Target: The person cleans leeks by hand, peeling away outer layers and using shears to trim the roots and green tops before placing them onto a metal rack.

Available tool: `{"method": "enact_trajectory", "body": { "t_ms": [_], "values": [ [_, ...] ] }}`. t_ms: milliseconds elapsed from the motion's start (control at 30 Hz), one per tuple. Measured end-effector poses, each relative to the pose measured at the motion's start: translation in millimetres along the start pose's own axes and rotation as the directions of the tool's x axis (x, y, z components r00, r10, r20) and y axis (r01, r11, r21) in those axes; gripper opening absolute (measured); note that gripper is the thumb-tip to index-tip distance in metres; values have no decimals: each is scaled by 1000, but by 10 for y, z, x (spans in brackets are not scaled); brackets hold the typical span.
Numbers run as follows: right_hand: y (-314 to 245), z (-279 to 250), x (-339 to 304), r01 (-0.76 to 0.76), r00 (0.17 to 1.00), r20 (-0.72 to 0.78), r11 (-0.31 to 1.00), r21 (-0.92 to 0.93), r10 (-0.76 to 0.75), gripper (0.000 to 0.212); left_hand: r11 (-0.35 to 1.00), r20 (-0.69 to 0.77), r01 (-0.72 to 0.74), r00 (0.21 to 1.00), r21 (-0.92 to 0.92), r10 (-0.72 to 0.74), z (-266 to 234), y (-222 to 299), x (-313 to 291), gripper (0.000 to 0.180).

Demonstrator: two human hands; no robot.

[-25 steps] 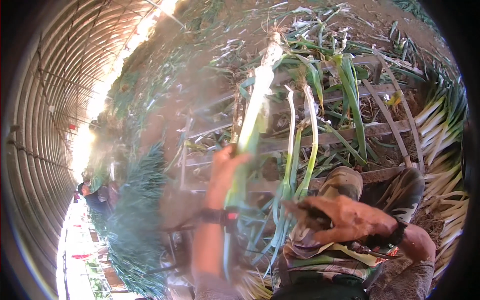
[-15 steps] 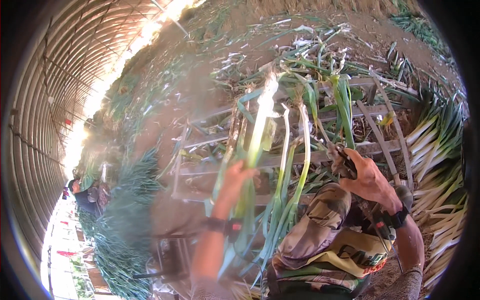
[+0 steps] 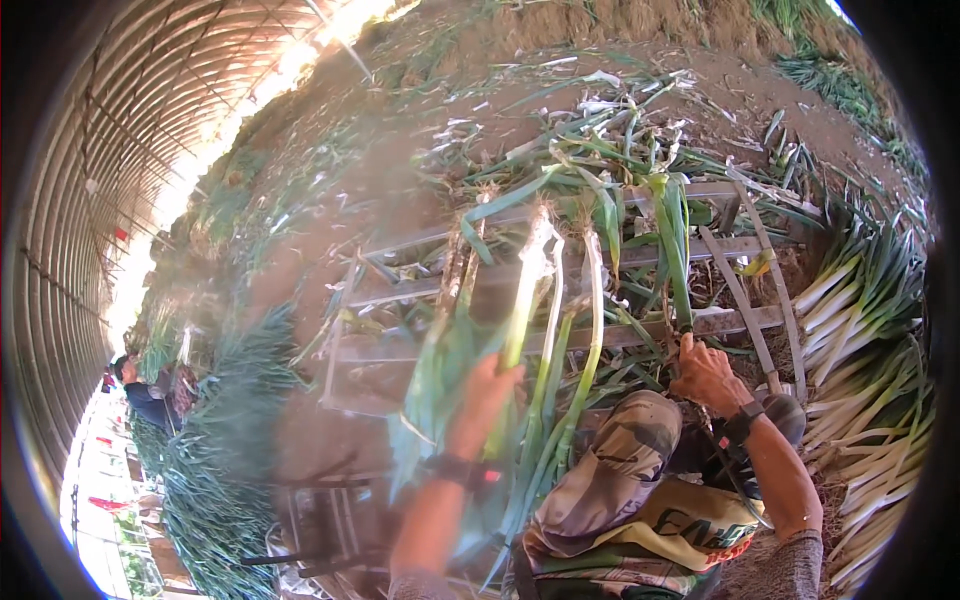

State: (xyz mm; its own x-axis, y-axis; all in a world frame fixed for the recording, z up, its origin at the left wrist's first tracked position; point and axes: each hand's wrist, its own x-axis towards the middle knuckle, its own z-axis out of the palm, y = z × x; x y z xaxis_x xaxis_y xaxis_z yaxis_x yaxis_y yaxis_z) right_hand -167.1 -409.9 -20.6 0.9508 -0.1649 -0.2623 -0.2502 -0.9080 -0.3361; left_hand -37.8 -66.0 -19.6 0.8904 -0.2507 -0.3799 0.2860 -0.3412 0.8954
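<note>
Right hand (image 3: 708, 376), grip unclear, has moved to the rack (image 3: 745, 319) on soil (image 3: 320, 255), ribbed roofing (image 3: 80, 170) leftward; left hand (image 3: 484, 400) clasps a leek (image 3: 526, 285)

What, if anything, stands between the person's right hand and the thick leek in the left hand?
Thinner leeks are in the way, side by side just right of the thick leek that the left hand grips. A clothed knee borders the near side of the gap to the right hand.

Left hand (image 3: 487, 392) closed, left forearm (image 3: 430, 530) slanting upward; right hand (image 3: 708, 377) curled, right forearm (image 3: 786, 475) angled leftward.
</note>
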Motion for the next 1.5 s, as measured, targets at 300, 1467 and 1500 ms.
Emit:
{"method": "enact_trajectory", "body": {
  "t_ms": [300,1467,1500],
  "values": [
    [-35,-16,-36,-26,994,103,994,-102,36,85,968,-91,-32,994,250,56,177,-166,201,34],
    [-1118,-641,493,359,878,124,807,468,-462,46,649,-59,-170,947,741,315,-743,-320,1108,28],
    [-1181,-615,538,343,879,185,852,397,-440,54,646,-64,-163,947,746,313,-793,-325,1080,28]
  ]
}}
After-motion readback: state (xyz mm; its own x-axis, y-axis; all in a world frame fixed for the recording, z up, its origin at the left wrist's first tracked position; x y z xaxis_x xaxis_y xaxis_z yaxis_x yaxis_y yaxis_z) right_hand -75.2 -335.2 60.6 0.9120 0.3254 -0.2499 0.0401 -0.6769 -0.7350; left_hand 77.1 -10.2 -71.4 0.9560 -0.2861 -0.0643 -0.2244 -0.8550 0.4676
